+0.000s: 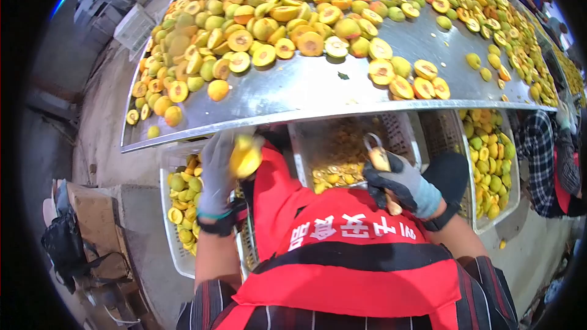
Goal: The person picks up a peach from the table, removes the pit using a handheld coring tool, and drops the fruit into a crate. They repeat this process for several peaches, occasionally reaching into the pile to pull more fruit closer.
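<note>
My left hand [217,174], in a grey glove, holds a yellow peach [246,156] just below the table's front edge. Motion smears the fruit and the fingertips, so I cannot tell whether it is whole or half. My right hand [406,184], in a grey and black glove, is closed round the wooden handle of a loop-ended pitting tool [379,157]. The tool's metal loop points up, towards the table. Between my hands, a white crate [300,160] below holds peach scraps and pieces.
Halved and whole peaches [263,27] heap on the metal table [293,88]. Crates of peaches stand at left [174,247] and right [515,192]. A co-worker's checked sleeve [537,159] is at far right. Cardboard boxes [92,214] and a black bag [63,238] lie left.
</note>
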The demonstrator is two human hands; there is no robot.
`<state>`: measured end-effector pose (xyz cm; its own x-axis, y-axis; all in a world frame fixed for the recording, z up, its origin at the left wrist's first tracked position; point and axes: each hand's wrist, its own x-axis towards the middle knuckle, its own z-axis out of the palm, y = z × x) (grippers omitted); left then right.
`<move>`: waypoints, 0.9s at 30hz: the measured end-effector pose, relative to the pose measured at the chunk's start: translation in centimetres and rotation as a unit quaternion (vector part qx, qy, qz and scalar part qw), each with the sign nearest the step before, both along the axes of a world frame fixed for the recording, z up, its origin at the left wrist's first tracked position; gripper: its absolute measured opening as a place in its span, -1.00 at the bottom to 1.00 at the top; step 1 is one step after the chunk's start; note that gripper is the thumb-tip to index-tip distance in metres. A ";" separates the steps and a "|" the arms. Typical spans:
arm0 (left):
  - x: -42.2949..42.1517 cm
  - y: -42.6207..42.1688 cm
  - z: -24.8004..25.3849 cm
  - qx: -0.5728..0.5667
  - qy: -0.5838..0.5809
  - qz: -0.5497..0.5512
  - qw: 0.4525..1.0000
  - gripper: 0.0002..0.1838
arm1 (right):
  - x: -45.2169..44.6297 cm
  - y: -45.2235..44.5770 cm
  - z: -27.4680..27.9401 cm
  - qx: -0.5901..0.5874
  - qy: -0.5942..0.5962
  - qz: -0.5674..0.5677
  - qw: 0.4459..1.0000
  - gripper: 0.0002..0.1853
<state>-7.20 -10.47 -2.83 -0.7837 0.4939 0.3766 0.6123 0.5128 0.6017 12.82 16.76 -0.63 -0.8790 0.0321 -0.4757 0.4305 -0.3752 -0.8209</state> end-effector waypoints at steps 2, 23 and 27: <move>-0.4 -4.7 4.4 -0.033 -0.239 0.002 0.971 -0.76 | 0.6 0.4 -0.1 0.022 -0.037 -0.041 0.998 -0.86; -6.7 5.6 2.1 0.403 -0.520 -0.128 0.742 -0.61 | -2.5 -1.7 1.7 0.064 0.048 -0.015 0.997 -0.77; 0.9 8.4 2.5 0.469 -0.660 -0.189 0.556 -0.53 | -4.7 -3.0 5.3 0.270 0.098 0.070 0.955 -0.68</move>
